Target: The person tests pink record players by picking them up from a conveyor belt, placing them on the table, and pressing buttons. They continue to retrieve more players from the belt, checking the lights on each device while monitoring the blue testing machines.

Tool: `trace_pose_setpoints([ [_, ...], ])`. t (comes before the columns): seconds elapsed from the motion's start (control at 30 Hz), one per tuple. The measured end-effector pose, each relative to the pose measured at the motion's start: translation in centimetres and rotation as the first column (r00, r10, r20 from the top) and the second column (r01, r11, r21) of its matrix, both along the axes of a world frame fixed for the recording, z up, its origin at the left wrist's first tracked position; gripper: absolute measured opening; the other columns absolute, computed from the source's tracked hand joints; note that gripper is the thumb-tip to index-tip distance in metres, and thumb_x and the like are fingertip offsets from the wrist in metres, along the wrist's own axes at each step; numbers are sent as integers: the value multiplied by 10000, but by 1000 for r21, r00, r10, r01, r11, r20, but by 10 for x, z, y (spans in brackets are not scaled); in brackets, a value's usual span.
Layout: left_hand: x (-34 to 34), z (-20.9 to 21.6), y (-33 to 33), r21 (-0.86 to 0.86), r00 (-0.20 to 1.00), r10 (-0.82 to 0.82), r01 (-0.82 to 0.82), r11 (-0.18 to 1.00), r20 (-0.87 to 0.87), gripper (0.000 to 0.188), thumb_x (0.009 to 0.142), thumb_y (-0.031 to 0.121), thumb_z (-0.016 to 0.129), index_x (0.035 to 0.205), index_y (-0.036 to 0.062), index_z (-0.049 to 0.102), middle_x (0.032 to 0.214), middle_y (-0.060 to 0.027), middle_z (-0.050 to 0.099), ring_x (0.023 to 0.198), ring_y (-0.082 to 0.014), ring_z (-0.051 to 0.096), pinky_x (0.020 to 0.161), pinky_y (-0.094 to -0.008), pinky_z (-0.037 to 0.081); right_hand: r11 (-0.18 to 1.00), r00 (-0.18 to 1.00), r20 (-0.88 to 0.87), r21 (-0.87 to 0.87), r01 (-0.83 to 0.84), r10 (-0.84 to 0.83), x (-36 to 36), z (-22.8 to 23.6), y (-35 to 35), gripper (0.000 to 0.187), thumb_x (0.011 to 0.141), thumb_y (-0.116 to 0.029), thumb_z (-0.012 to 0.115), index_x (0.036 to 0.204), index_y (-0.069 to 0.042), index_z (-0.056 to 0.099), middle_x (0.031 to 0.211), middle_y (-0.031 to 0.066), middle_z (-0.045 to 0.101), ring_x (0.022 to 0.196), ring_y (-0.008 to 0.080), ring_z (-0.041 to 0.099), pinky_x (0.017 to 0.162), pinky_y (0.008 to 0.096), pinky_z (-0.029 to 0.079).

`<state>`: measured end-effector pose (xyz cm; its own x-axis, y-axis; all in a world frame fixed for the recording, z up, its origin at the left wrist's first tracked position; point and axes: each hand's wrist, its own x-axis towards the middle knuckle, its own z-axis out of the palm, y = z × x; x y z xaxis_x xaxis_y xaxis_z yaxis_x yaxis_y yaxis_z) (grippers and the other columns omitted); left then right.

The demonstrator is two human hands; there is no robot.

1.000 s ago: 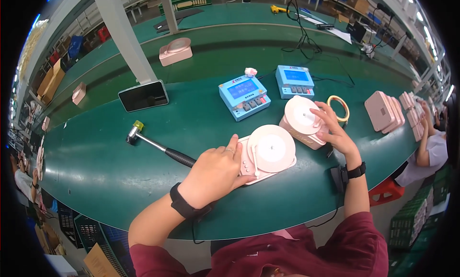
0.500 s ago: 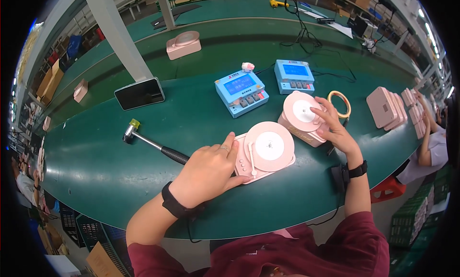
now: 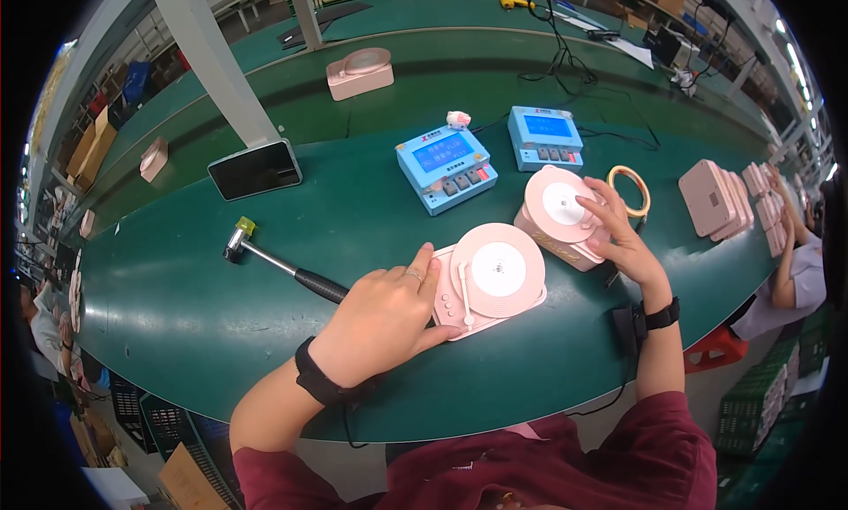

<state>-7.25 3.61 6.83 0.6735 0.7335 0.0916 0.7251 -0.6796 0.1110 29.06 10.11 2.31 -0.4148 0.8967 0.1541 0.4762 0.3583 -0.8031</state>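
A pink mini record player [image 3: 452, 309] with a white-centred disc and a small tone arm lies on the green table in front of me. My left hand [image 3: 382, 311] grips its left end, thumb at the near edge and index finger along the far edge. Just beyond and to the right stands a second pink record player [image 3: 570, 253], its deeper body showing gold lettering on the side. My right hand [image 3: 624, 241] is curved round its right side, with fingertips on the disc and thumb near the front corner. The right palm side is hidden.
Two blue testers [image 3: 447, 168] with screens stand behind, near a tape roll [image 3: 629, 190]. A hammer [image 3: 276, 261] and a dark-screened phone [image 3: 255, 170] are on the left. Pink panels [image 3: 709, 200] are stacked at right, beside a co-worker's arm. Another pink player [image 3: 361, 74] sits on the green belt.
The pink player on the belt has moved right, and a smaller-looking one at far left has shifted slightly right too. Both my hands keep their places on the two players.
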Motion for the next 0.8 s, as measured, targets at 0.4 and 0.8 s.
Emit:
trace_pose_setpoints([
  [0.4,-4,6,3,-14,997,2,-1,1000,72,651,813,435,688,1154,-106,569,1238,-285,567,846,-352,658,815,-389,522,1000,1000,6,5,4,-4,-3,2,1,592,810,-325,650,1372,-182,530,1532,119,239,1446,320,163,1171,463,120],
  [0.8,-69,31,244,85,940,326,-334,939,99,593,763,323,741,1207,-10,532,1204,-214,586,1143,-352,556,972,-395,453,979,993,109,200,25,-48,-8,5,-1,709,717,-350,735,1344,-101,518,1448,199,308,1356,383,300,1123,466,242],
])
